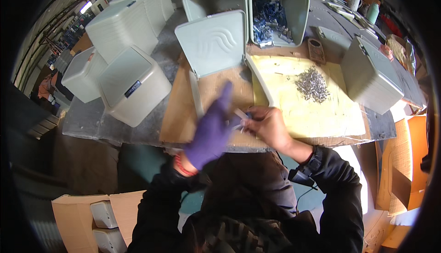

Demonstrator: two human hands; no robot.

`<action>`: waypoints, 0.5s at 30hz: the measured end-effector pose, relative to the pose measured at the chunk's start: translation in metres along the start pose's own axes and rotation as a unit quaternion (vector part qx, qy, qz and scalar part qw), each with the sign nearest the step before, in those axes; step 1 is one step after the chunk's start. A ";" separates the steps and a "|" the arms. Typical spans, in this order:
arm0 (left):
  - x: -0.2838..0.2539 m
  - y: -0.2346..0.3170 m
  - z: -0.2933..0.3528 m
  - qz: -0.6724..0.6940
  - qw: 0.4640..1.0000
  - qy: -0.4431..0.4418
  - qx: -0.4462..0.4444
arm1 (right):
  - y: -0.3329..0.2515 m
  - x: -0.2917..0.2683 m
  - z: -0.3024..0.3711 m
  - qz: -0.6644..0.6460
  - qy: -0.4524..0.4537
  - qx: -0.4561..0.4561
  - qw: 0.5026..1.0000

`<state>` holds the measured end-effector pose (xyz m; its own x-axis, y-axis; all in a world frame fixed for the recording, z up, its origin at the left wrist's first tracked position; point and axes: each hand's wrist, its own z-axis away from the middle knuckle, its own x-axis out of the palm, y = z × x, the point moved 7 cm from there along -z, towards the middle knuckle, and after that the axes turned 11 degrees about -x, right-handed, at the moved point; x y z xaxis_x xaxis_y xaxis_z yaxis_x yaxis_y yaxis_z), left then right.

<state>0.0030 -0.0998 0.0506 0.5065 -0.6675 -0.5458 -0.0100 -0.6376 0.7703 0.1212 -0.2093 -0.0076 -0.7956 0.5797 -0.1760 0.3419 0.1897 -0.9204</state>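
My left hand (211, 131), in a purple glove, is smeared by motion over the front of the table. One finger points away from me, but the grip of the others does not show. Close against it, my bare right hand (268, 126) pinches a small pale strip-like piece (240, 114), too blurred to name. Just beyond both hands a pale green lid (213, 44) stands raised on a light frame (262, 82), joined at the far corners. Cardboard (179, 115) lies under the frame. To the right, a pile of small metal parts (313, 85) rests on a yellow sheet (294, 120).
Two open bins (307, 23) stand at the back, the right one holding blue and clear small parts. Closed bins (135, 87) and stacked ones (121, 23) crowd the left. Another bin (374, 76) stands right. Below left, a carton (76, 221) holds grey-white pieces.
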 end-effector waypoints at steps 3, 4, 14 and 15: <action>0.039 0.014 0.022 -0.228 0.970 0.006 0.088 | -0.016 0.005 0.003 0.203 -0.079 -0.030 0.976; 0.042 0.013 0.025 -0.271 0.957 0.029 0.096 | -0.024 -0.002 0.004 0.223 -0.081 -0.049 0.970; 0.011 0.009 0.036 -0.383 0.900 0.020 0.209 | -0.070 0.018 0.016 0.517 -0.245 -0.399 0.717; 0.000 0.004 0.041 -0.404 0.897 -0.009 0.181 | -0.080 0.020 0.015 0.427 -0.243 -0.387 0.780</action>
<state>-0.0327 -0.1181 0.0405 0.4604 0.0636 -0.8854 0.0716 -0.9968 -0.0344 0.0700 -0.2247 0.0574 -0.1446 0.4236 -0.8943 0.9010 0.4300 0.0580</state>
